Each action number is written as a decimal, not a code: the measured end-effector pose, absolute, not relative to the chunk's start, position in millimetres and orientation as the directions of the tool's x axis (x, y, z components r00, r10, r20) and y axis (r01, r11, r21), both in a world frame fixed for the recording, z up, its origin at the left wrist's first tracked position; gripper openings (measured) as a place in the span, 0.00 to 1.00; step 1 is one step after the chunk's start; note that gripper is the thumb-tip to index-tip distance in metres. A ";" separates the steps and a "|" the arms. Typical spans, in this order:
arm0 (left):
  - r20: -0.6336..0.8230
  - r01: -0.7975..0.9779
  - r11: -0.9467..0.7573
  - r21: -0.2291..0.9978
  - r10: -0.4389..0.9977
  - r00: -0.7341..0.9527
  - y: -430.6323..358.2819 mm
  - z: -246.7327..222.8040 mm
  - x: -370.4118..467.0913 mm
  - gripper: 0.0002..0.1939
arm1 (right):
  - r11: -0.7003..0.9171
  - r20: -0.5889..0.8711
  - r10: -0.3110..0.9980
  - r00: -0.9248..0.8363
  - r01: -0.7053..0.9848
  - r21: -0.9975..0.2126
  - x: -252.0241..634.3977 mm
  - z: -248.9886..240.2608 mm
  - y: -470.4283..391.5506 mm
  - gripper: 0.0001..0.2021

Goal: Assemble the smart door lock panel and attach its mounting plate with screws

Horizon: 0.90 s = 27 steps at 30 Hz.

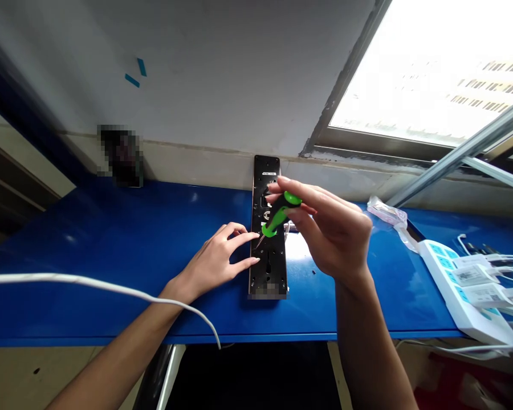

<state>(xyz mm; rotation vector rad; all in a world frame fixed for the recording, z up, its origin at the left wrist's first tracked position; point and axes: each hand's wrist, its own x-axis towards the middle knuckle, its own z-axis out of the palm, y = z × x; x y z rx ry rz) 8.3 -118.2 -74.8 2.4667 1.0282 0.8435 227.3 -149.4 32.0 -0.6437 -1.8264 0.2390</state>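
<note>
A long black panel (268,273) lies on the blue table, its short end toward me, with screw holes and small slots in its face. My right hand (331,222) grips a green and black screwdriver (277,219) by its handle. The tool leans, and its tip reaches down to the left part of the panel. Resting at the panel's left edge, my left hand (222,250) has thumb and forefinger stretched out and apart, their tips at the edge near the screwdriver tip. Whether the tip sits in a screw is too small to tell.
A white power strip (448,285) with several plugged-in chargers and cables stands at the right. Near it lies a clear plastic bag (387,213). A white cable (98,280) crosses in front of my left forearm. A small dark bit (313,272) lies right of the panel on the blue table (154,245).
</note>
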 end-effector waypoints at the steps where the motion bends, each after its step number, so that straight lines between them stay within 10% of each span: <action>1: 0.393 0.528 -0.677 0.512 0.731 0.557 -117.9 -75.5 8.3 0.23 | 0.832 0.831 0.522 -0.195 0.330 -0.445 226.7 32.4 -149.2 0.20; 27: 0.316 0.517 -0.635 0.574 0.754 0.575 -118.3 -74.1 7.6 0.25 | 0.819 0.844 0.509 -0.166 0.394 -0.417 233.1 28.8 -149.6 0.19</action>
